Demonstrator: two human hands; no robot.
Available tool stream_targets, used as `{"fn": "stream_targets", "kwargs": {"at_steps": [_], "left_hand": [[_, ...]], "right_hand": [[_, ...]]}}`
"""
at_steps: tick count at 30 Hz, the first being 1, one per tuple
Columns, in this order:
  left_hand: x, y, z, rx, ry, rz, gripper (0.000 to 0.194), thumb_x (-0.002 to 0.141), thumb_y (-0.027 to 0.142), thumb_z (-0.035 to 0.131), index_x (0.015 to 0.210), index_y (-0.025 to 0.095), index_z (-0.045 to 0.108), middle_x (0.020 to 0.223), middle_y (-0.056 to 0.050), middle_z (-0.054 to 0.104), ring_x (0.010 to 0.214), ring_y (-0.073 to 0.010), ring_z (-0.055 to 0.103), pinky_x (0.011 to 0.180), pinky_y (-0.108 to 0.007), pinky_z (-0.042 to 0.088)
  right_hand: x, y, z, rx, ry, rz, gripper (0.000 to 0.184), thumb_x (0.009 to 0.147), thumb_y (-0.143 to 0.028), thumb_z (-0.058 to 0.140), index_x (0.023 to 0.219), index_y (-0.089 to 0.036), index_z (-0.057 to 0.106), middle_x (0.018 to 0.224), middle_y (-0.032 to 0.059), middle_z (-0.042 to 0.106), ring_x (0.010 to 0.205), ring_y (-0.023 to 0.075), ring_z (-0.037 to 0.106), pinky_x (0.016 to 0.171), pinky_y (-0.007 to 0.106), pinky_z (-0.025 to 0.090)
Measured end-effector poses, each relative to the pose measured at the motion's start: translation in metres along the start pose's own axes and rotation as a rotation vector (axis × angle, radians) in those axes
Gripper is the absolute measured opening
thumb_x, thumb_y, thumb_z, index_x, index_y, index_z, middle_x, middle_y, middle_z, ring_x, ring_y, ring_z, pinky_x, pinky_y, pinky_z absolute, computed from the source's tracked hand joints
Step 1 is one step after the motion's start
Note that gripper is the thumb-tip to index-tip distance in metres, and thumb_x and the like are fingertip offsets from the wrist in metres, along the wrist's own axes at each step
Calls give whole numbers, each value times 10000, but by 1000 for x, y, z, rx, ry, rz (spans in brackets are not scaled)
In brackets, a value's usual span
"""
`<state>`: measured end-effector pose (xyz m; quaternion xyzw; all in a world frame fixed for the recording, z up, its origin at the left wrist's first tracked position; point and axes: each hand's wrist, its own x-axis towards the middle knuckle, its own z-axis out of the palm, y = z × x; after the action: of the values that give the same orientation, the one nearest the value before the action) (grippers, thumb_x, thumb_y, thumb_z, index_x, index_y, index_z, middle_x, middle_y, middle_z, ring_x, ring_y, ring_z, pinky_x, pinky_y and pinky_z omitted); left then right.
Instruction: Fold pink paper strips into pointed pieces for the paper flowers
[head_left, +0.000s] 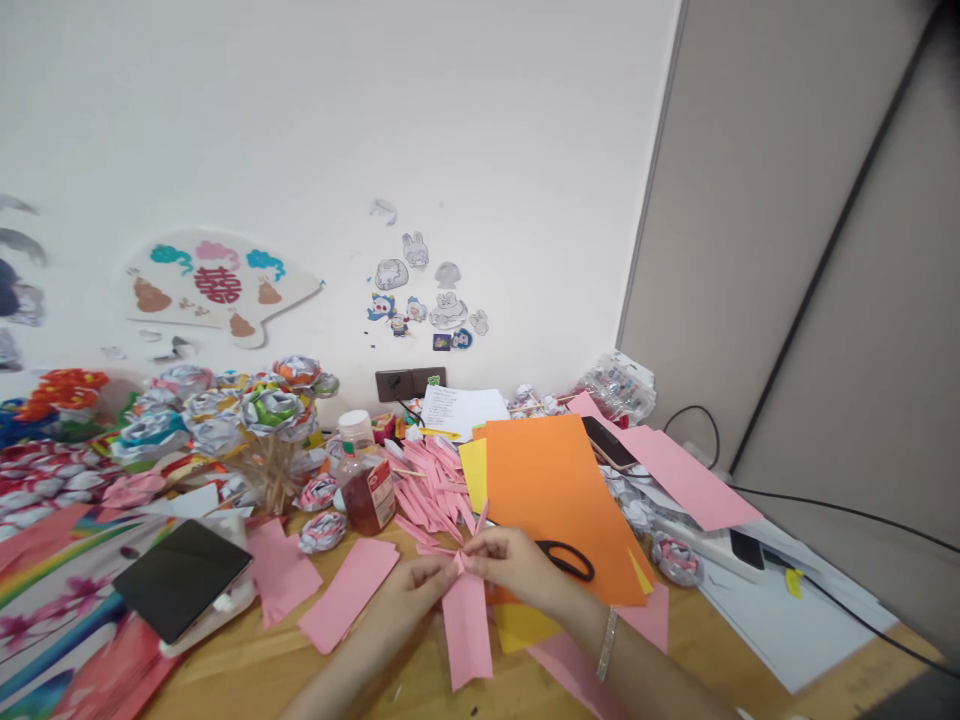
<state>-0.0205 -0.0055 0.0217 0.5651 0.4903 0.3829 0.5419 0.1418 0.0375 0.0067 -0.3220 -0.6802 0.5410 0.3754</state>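
A creased strip of pink paper (468, 635) hangs from my fingers toward the table's front edge. My left hand (421, 580) pinches its upper end from the left. From the right, my right hand (510, 562) grips the same end, thumb and fingers pressed together. Just behind them lies a heap of folded pink paper strips (431, 485). Flat pink paper pieces (350, 595) rest left of my left hand. Beside my right hand, the black handle of a pair of scissors (574, 572) lies on orange paper (555, 480).
A bottle of dark red liquid (364, 490) stands behind my left hand. Several paper flowers (277, 410) crowd the back left. A tablet (184, 580) lies at left. Yellow paper (521, 628), a phone (607, 443), white sheets (780, 610) and a black cable (855, 600) lie to the right.
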Motion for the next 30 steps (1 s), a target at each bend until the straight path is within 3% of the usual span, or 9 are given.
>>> {"fn": "stream_targets", "kwargs": {"at_steps": [6, 10, 15, 23, 30], "left_hand": [[1, -4, -2, -63, -31, -7, 392, 684, 511, 577, 633, 121, 584, 511, 50, 498, 478, -78, 410, 454, -191, 298], [-2, -4, -2, -146, -122, -124, 389, 684, 513, 578, 689, 125, 590, 598, -6, 615, 542, -120, 537, 529, -221, 394], [-5, -2, 0, -177, -110, -189, 412, 713, 533, 531, 740, 131, 614, 606, -37, 661, 541, -133, 582, 523, -220, 416], [-2, -5, 0, -159, -124, -119, 353, 683, 494, 585, 632, 144, 573, 554, 29, 592, 518, -113, 531, 525, -214, 388], [-2, -6, 0, 19, -79, -47, 345, 701, 494, 543, 642, 156, 577, 553, 38, 545, 534, -132, 500, 546, -241, 389]], "right_hand": [[2, 5, -1, 21, 2, -9, 296, 678, -408, 635, 805, -145, 681, 720, 30, 625, 665, 136, 546, 631, 251, 407], [3, 11, 0, -11, 13, -1, 300, 648, -413, 658, 786, -148, 690, 727, 34, 633, 673, 141, 556, 628, 250, 414], [2, 12, 2, -27, 15, 26, 273, 654, -388, 657, 774, -145, 689, 684, 29, 632, 607, 122, 542, 553, 225, 394], [-1, 6, 0, -18, -15, 14, 250, 670, -371, 647, 780, -150, 688, 733, 35, 635, 672, 138, 560, 601, 240, 406], [-1, 5, -1, 14, -43, 31, 253, 666, -359, 651, 805, -151, 687, 704, 27, 620, 641, 122, 544, 587, 232, 397]]}}
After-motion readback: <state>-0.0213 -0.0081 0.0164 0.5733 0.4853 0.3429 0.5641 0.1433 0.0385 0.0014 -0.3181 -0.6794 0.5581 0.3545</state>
